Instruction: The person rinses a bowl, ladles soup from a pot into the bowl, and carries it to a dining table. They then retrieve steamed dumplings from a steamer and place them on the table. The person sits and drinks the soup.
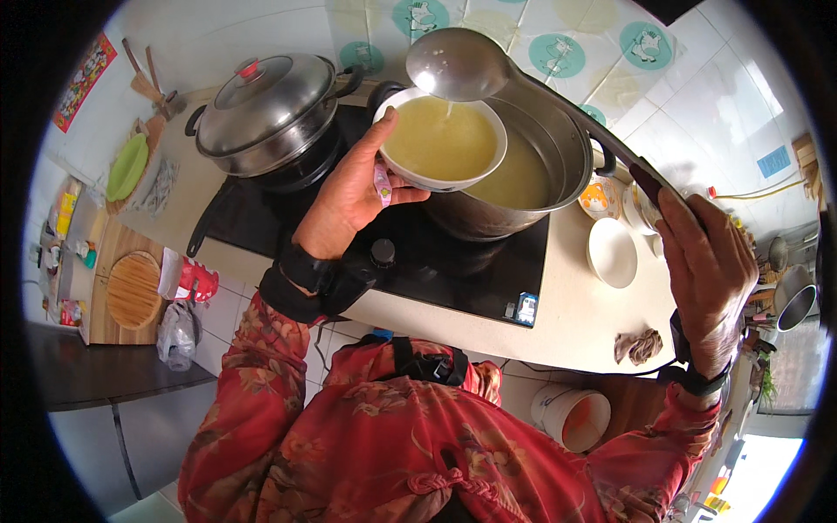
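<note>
My left hand [356,183] grips a white bowl [444,184] by its side, thumb on the rim and fingers underneath. Yellowish soup [438,140] fills much of the bowl. Raised at the right, my right hand [709,274] is closed around the dark handle of a long metal ladle [464,62]. The ladle's head is tipped above the bowl, and a thin stream runs from its edge into the soup. Behind and below the bowl stands a large steel stockpot [569,163], uncovered, with more of the yellowish liquid in it. The bowl hides part of the pot's rim.
A lidded steel pot [268,118] sits on the left of the black cooktop [418,278]. On the counter at right are an empty white bowl [612,252], a patterned bowl [599,196] and a crumpled brown cloth [639,346]. A white bucket [572,417] stands on the floor.
</note>
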The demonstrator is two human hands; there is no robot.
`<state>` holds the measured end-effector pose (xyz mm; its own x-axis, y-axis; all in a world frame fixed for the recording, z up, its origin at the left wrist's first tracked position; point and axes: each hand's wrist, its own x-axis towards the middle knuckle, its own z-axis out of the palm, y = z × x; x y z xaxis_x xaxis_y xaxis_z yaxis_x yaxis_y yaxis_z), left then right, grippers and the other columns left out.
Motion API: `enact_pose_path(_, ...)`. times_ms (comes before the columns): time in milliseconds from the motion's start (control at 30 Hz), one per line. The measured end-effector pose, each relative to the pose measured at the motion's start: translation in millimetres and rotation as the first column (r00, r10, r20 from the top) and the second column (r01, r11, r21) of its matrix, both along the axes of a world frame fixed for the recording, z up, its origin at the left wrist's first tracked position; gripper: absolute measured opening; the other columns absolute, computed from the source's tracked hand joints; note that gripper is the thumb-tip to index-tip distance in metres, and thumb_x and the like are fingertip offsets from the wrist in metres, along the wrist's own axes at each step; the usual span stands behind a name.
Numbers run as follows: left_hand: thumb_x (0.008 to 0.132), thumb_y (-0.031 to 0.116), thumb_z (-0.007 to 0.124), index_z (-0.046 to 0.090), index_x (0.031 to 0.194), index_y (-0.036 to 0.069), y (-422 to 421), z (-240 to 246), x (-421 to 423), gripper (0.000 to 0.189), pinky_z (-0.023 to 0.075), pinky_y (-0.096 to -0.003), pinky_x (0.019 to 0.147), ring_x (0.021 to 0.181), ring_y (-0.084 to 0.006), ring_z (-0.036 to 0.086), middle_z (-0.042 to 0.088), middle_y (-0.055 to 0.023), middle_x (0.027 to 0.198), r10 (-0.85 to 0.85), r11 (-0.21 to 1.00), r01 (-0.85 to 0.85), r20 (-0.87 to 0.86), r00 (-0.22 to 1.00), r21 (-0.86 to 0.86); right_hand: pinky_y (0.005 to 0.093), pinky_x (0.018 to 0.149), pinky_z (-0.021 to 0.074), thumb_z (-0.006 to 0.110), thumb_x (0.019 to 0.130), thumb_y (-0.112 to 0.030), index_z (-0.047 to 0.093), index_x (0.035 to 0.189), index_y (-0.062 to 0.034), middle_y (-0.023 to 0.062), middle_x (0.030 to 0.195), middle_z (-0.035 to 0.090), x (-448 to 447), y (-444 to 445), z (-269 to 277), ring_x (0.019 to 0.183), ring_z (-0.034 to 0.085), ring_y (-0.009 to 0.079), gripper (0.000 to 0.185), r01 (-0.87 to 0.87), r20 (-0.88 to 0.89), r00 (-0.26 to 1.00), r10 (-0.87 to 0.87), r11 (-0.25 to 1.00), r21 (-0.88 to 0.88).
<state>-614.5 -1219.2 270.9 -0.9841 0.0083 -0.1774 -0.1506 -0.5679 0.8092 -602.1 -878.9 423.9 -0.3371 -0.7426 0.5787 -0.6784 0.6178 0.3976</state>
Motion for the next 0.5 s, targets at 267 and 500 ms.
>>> enact_pose_path(267,0.087,0.053,0.062,0.052,0.126,0.010,18.6,2.9,6.1,0.060,0.0591,-0.0435,0.070,0.092,-0.0237,0.067,0.063,-0.0096,0.110,0.002,1.000,-0.002,0.000,1.000,0.027,0.0263,0.076,0.0526,0.065,0.082,0.005,0.064,0.117,-0.0015,0.0088,0.101,0.068,15.2,56.0,-30.0,0.087,0.065,0.0136,0.036,0.310,0.597,0.801,0.034,0.830,-0.463)
enact_pose_path(500,0.089,0.053,0.059,0.049,0.130,0.009,55.2,8.7,21.0,0.061,0.0598,-0.0413,0.068,0.099,-0.0245,0.066,0.062,-0.0103,0.118,-0.057,0.998,0.056,-0.004,0.998,-0.021,0.0160,0.046,0.0227,0.064,0.091,-0.013,0.064,0.120,-0.0057,-0.0022,0.074,0.061,10.1,170.7,-89.6,0.052,0.036,-0.0017,0.030,0.696,0.799,0.570,0.194,0.404,-0.594)
